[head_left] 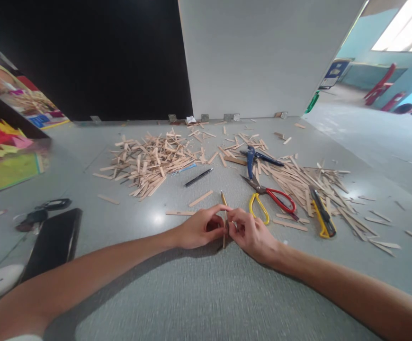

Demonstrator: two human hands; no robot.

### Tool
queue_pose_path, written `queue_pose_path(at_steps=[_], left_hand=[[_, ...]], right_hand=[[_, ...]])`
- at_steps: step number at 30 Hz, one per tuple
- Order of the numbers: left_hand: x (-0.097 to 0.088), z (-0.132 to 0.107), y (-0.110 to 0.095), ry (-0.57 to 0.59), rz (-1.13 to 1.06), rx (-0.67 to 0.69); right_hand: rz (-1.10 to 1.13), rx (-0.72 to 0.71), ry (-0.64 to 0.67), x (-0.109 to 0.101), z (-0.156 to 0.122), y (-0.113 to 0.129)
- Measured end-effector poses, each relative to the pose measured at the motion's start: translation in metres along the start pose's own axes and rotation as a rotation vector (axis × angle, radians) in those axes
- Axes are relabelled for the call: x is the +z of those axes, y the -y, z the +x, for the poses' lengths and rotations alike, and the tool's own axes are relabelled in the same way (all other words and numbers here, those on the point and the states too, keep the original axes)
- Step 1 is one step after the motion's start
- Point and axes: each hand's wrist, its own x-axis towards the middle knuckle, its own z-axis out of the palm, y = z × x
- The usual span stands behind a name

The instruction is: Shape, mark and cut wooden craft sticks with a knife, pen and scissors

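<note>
My left hand [202,228] and my right hand [253,233] meet at the fingertips just above the table, both closed in a pinch. Between them a thin wooden stick [224,242] stands roughly upright in the view, its middle mostly covered by the fingers. A small dark patch beside the fingertips is too hidden to name. Just beyond the hands points the tip of a yellow pencil-like thing [223,197]; the rest of it is covered. Scissors [261,190] with one red and one yellow handle lie beyond my right hand. Loose craft sticks [201,198] lie beyond my left hand.
A heap of craft sticks [152,161] spreads at the back left, another [294,177] at the right. Blue-handled pliers [251,158], a black pen [199,177] and a yellow utility knife [323,215] lie around. A phone [55,241] rests near my left forearm. An upright board [255,57] closes the back.
</note>
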Motion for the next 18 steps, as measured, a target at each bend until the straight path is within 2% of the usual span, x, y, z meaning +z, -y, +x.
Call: queue_pose_path(at_steps=[3, 9, 18], left_hand=[[0.0002, 0.0003, 0.0007, 0.004, -0.013, 0.01], [-0.0004, 0.0001, -0.0005, 0.007, -0.016, 0.006], [-0.0016, -0.0003, 0.0001, 0.008, 0.011, -0.026]], right_hand=[[0.002, 0.035, 0.054, -0.0024, 0.0017, 0.0031], [0.008, 0.032, 0.079, -0.0032, 0.0007, 0.0027], [0.027, 0.013, 0.037, -0.0013, -0.0049, -0.0004]])
